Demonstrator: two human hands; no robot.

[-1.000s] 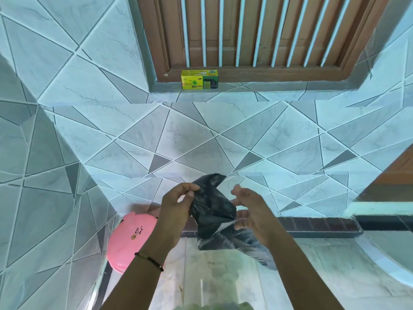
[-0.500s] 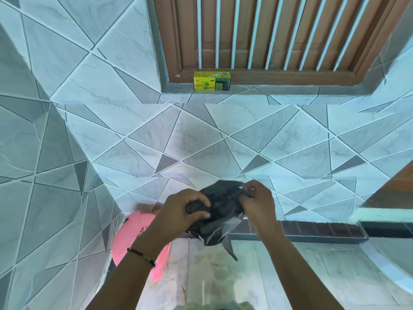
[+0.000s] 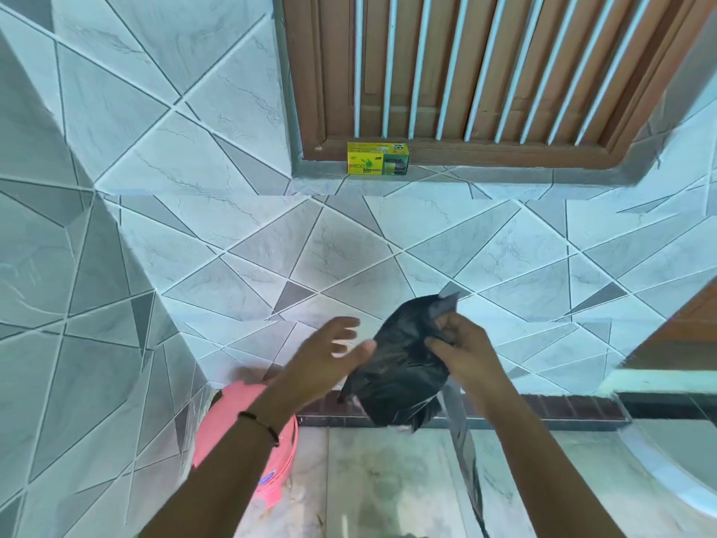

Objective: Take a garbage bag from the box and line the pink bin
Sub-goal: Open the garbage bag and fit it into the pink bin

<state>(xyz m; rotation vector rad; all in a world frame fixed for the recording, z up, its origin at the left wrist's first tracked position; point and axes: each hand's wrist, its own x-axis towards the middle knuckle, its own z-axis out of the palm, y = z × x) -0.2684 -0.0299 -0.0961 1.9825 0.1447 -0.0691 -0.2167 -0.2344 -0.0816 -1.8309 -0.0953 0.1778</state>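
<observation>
Nearest, low on the left, the pink bin sits on the floor behind the left forearm. Beyond it, the left hand is spread open beside the black garbage bag, which the right hand pinches. Farthest, the yellow box rests on the window ledge.

A single head-worn wide-angle camera is looking forward and down from the person's own standpoint, facing a tiled wall with a barred wooden window at the top of the frame. Both forearms are entering from the bottom edge, close to the lens. The marble floor is lying below, and straight lines are bending near the edges.
</observation>
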